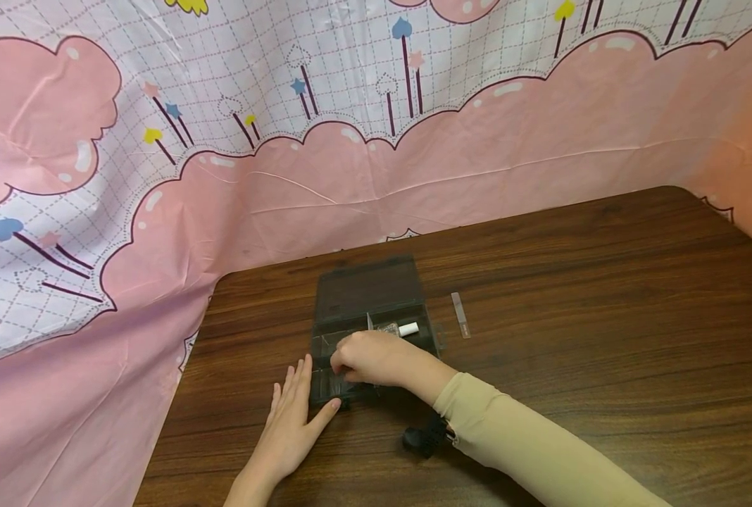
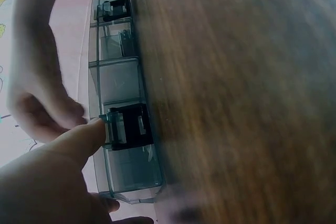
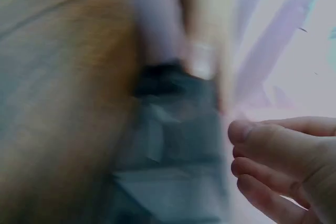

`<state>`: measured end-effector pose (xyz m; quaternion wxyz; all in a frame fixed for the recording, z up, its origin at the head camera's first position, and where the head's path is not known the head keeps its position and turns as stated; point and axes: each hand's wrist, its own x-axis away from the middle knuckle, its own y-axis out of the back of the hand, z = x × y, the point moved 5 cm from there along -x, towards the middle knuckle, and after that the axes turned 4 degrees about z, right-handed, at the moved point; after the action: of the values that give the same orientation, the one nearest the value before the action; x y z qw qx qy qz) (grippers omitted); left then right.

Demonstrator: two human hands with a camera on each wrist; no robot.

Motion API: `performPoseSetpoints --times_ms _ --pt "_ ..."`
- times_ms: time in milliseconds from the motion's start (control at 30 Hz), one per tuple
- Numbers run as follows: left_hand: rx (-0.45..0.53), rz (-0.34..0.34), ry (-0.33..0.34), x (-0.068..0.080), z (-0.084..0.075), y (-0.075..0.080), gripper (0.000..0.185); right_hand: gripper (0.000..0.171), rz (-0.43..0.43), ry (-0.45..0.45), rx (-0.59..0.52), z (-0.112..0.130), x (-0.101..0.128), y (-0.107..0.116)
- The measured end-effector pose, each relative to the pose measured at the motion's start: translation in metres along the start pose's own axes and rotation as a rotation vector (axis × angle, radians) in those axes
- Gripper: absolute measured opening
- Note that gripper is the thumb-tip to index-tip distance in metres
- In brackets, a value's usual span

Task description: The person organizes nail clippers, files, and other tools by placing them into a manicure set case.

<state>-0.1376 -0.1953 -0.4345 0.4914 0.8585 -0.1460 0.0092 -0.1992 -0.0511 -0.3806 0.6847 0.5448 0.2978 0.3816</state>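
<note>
Box [image 1: 376, 317] sits open on the table [image 1: 604, 296]; left hand [image 1: 293, 415] lies flat, thumb steadying its front latch [image 2: 128, 127], so right hand [image 1: 370, 358], fingers curled inside a compartment, should pick gently; any hold is hidden.

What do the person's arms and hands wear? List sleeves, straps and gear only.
The right arm wears a snug beige sleeve that ends at the wrist, with a black strapped device under it there. The right hand is bare. The left hand and the visible part of its forearm are bare; no rings or gloves show on either hand.
</note>
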Motion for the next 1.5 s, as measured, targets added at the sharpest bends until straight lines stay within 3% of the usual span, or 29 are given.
performPoseSetpoints --times_ms 133,267,467,667,900,1100,1500 --pt "-0.003 -0.010 -0.001 0.000 0.000 0.000 0.088 0.017 -0.257 0.003 -0.105 -0.014 0.018 0.034" --pt "-0.003 -0.019 -0.010 0.001 0.000 0.000 0.088 0.018 -0.482 -0.100 -0.173 -0.039 0.044 0.060" --pt "0.000 -0.017 -0.011 0.000 -0.001 0.000 0.087 0.014 -0.597 -0.332 -0.242 -0.075 0.086 0.069" --pt "0.000 -0.018 -0.010 0.000 -0.001 0.000 0.088 0.017 -0.608 -0.549 -0.351 -0.106 0.121 0.049" --pt "0.001 -0.017 -0.006 0.000 -0.001 0.000 0.088 0.027 -0.475 -0.697 -0.350 -0.124 0.140 0.025" --pt "0.002 -0.015 -0.007 0.000 0.000 -0.001 0.087 0.030 -0.357 -0.746 -0.346 -0.132 0.141 0.008" --pt "0.006 -0.017 -0.002 -0.001 -0.001 0.000 0.087 0.031 -0.307 -0.787 -0.327 -0.137 0.139 -0.003"
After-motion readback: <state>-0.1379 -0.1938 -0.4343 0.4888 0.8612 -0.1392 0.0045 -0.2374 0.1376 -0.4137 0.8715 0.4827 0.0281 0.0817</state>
